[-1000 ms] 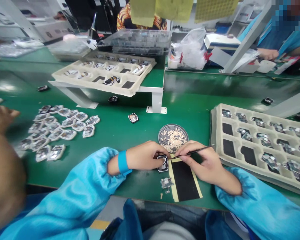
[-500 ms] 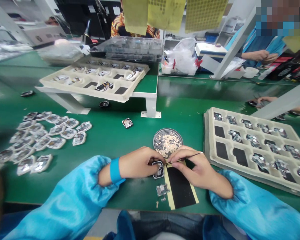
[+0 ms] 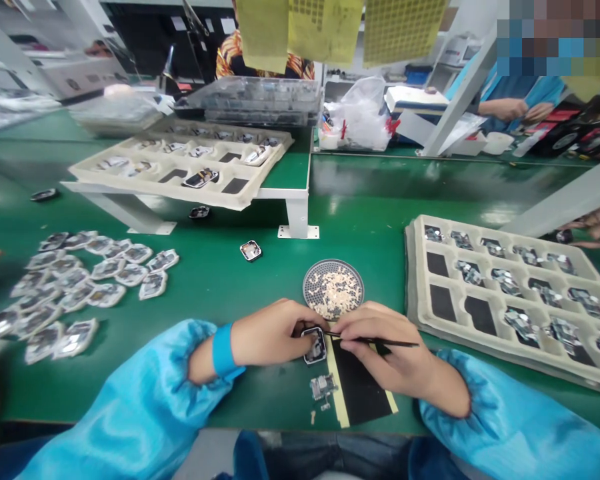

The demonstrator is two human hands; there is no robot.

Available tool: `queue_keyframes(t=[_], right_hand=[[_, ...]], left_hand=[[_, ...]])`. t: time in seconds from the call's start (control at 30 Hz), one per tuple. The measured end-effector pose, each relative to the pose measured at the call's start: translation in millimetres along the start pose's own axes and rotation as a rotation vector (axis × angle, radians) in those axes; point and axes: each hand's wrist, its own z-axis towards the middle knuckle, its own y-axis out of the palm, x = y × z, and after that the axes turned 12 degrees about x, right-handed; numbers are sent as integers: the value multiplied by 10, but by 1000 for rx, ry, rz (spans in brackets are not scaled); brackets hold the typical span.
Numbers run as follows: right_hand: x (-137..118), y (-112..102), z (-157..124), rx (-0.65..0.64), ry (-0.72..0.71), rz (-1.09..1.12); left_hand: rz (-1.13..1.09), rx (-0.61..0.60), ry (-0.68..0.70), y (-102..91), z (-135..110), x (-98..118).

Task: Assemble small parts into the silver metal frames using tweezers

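**Bench, lower centre: both hands on one small case**

I see the left hand (image 3: 273, 333) at lower centre of the frame, fingers curled narrow around a small square watch case (image 3: 315, 345) that sits on the green table (image 3: 370, 220). Its fingertips cover the case's left edge, so I cannot tell how much of it they pinch.

The right hand (image 3: 385, 357) is just right of it, fingers pinched shut on thin dark tweezers (image 3: 380, 341). The tips point left and reach the case; the contact itself is too small to make out.

Under the right hand lies a black strip with yellow borders (image 3: 363, 393), partly hidden by the palm. A loose small module (image 3: 322, 387) lies just below the case, detail blurred.

Just above the hands: a round perforated dish (image 3: 333, 290) of tiny pale parts, not countable.

Right of frame: a cream compartment tray (image 3: 505, 293), cut off at the edge, some cells dark. Left: a spread of wrapped pieces (image 3: 80, 280), smeared by blur towards the edge. Upper left: a second tray on a white stand (image 3: 180, 163).

Upper right, another person's hands (image 3: 517, 108) are at work, well apart.
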Motion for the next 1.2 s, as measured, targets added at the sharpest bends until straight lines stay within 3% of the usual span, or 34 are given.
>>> queue_keyframes(t=[0.2, 0.87, 1.2], right_hand=[[26, 44, -9, -17, 85, 8], [8, 31, -27, -5, 213, 78], [-57, -136, 117, -160, 434, 259]], left_hand=[[36, -27, -77, -7, -10, 13], [-66, -69, 13, -83, -6, 49], [-100, -110, -32, -128, 21, 77]])
